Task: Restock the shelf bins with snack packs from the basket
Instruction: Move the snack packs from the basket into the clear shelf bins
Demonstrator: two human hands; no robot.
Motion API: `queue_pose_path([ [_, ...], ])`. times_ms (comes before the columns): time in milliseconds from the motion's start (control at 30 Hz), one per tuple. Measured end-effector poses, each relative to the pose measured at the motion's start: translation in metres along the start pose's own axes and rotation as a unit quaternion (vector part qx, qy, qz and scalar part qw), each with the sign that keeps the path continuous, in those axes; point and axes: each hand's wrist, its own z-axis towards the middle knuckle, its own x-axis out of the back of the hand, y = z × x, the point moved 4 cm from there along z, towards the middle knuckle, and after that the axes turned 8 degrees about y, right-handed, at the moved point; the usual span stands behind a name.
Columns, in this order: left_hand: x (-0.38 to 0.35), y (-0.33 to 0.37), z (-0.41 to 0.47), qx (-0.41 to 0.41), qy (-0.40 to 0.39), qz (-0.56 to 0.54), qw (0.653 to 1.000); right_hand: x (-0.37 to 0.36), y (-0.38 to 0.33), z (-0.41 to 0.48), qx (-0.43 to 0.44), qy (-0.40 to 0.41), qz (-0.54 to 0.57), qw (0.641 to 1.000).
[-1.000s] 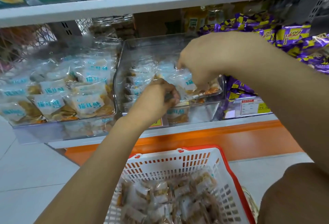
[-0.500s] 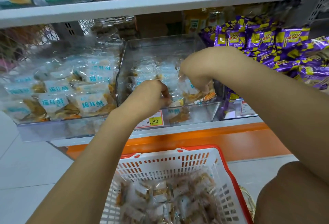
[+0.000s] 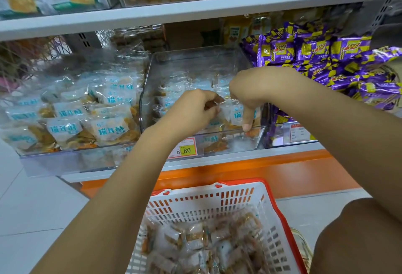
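Reaching into the middle clear bin [image 3: 195, 60], you have both hands over its front part. Your left hand [image 3: 193, 110] has its fingers curled close together, and their tips pinch the crinkled edge of a snack pack [image 3: 236, 115], a clear one with blue letters. Your right hand [image 3: 256, 91] comes from above. Its fingers bend down and close round the top of the same pack, while one digit points straight down and touches the front rim of the bin with its tip. The pack stands just behind that rim, between your two hands, and more packs of the same kind lie deeper in the bin.

Below your arms is the basket [image 3: 206, 204], white with a red rim, and many packs are piled in it. The left bin [image 3: 65, 158] beside the middle one is filled with the same blue-lettered packs. On the other side you see purple packs [image 3: 326, 60] heaped near your right forearm. A price tag [image 3: 185, 149] reading 8.80 sits on the front of the middle bin, under your left wrist.
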Motion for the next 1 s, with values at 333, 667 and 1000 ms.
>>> queue_pose_path([
  [333,-0.014,0.0,0.048,0.016,-0.023,0.001,1.0,0.001,0.015,-0.024,0.064,0.204,0.076,0.974],
  [667,-0.027,0.012,0.055,-0.031,-0.11,-0.109,0.988,-0.019,-0.003,-0.024,0.06,0.166,0.001,0.984],
  [1000,-0.029,0.017,0.044,-0.014,-0.118,0.055,0.991,-0.038,0.001,-0.002,0.083,0.142,0.103,0.981],
])
